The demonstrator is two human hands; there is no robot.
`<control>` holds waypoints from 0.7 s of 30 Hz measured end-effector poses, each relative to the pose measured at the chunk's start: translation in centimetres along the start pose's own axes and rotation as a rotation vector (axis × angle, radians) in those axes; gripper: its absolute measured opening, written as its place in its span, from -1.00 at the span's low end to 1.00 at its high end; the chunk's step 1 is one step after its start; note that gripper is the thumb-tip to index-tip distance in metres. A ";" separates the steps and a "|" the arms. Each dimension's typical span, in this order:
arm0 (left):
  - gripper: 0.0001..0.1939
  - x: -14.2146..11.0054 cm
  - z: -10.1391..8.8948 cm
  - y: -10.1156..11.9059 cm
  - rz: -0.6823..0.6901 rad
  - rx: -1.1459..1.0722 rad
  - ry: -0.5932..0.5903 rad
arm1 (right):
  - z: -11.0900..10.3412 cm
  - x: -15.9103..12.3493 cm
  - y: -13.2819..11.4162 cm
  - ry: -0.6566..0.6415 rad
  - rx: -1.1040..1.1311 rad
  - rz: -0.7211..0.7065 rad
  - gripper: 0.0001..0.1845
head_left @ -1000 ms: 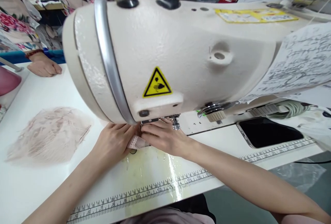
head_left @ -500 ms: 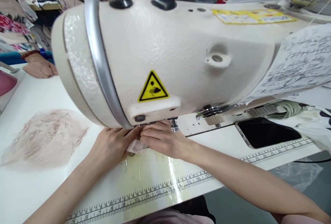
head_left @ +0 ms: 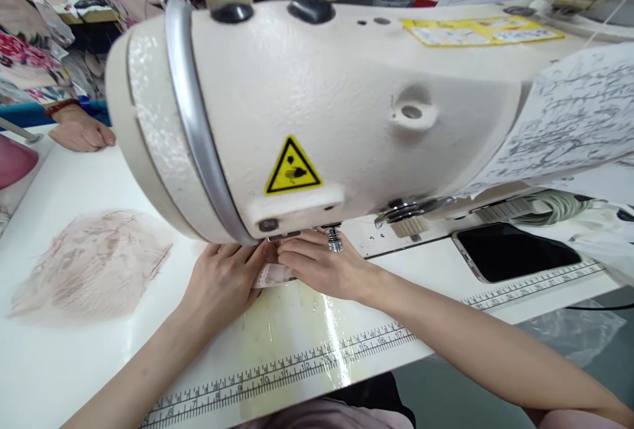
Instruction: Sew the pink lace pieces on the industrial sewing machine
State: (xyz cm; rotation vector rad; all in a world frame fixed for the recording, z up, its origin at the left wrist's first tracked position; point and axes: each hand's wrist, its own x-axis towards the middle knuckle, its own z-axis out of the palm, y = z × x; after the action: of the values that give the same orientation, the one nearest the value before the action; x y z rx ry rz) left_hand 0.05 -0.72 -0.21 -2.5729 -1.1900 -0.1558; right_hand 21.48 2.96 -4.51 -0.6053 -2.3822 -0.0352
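Observation:
A pale pink piece of lace fabric [head_left: 273,275] lies below the head of a white sewing machine [head_left: 347,105], with its scalloped edge showing between my hands. My left hand [head_left: 222,277] pinches the fabric's left side, its thumb toward the middle and its fingertips partly hidden by the machine head. On the other side, my right hand [head_left: 321,267] is closed on the fabric with bent fingers, just under a small metal tension spring [head_left: 335,239]. The machine head hides the needle and presser foot.
Sheer pink lace pieces [head_left: 94,270] lie in a heap at the left. A co-worker's hand [head_left: 82,131] rests on the far left of the table. A phone [head_left: 515,252] lies at the right, beside a coil of green cord [head_left: 557,208]. A printed ruler [head_left: 287,376] follows the front edge.
My hands have moved slightly apart, and more of the lace fabric shows between them. The view has shifted a little.

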 end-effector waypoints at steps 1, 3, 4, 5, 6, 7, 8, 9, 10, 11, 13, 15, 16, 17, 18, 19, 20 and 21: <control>-0.53 0.0 0.0 0.0 0.001 0.004 0.002 | -0.2 0.0 0.0 0.014 -0.018 0.001 -0.79; -0.52 -0.1 0.1 0.0 0.004 0.012 0.008 | -0.5 0.1 0.1 0.040 -0.055 0.001 -0.81; -0.51 -0.1 0.2 0.0 0.007 0.015 0.015 | -0.6 0.2 0.1 0.047 -0.068 0.000 -0.81; -0.51 0.0 0.2 0.0 0.012 0.020 0.024 | -0.7 0.2 0.1 0.049 -0.076 0.000 -0.81; -0.51 0.0 0.2 0.0 0.015 0.024 0.032 | -0.7 0.2 0.1 0.047 -0.082 0.005 -0.81; -0.52 0.0 0.2 0.0 0.018 0.028 0.038 | -0.8 0.3 0.1 0.045 -0.088 0.012 -0.81; -0.52 0.1 0.2 0.0 0.019 0.032 0.042 | -0.8 0.3 0.0 0.041 -0.096 0.022 -0.81; -0.52 0.1 0.1 0.1 0.019 0.035 0.040 | -0.8 0.3 0.0 0.040 -0.109 0.032 -0.81; -0.53 0.2 0.1 0.1 0.016 0.039 0.035 | -0.9 0.4 -0.1 0.042 -0.126 0.043 -0.82; -0.53 0.2 0.1 0.2 0.014 0.042 0.031 | -1.0 0.4 -0.1 0.043 -0.142 0.052 -0.83; -0.54 0.3 0.0 0.3 0.009 0.049 0.024 | -1.2 0.6 -0.2 0.046 -0.169 0.061 -0.83; -0.56 0.3 0.0 0.3 0.005 0.052 0.023 | -1.4 0.6 -0.1 0.029 -0.191 0.057 -0.85; -0.57 0.3 0.0 0.4 0.003 0.052 0.024 | -1.5 0.7 0.0 0.015 -0.203 0.050 -0.86; -0.57 0.3 0.0 0.4 0.001 0.051 0.022 | -1.6 0.7 0.1 -0.001 -0.214 0.044 -0.86; -0.58 0.2 0.0 0.4 -0.001 0.051 0.019 | -1.7 0.6 0.3 -0.020 -0.222 0.044 -0.87; -0.59 0.2 0.0 0.5 -0.003 0.051 0.017 | -1.7 0.6 0.4 -0.038 -0.228 0.048 -0.87; -0.59 0.2 0.0 0.5 -0.005 0.051 0.013 | -1.7 0.5 0.6 -0.053 -0.233 0.055 -0.86; -0.60 0.2 0.0 0.5 -0.007 0.053 0.009 | -1.7 0.4 0.7 -0.068 -0.241 0.064 -0.86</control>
State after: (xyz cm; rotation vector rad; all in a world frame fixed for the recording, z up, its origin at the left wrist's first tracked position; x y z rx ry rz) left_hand 0.59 -0.91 -0.29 -2.5202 -1.1844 -0.1357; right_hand 22.52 3.45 -3.00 -0.8069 -2.4411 -0.2811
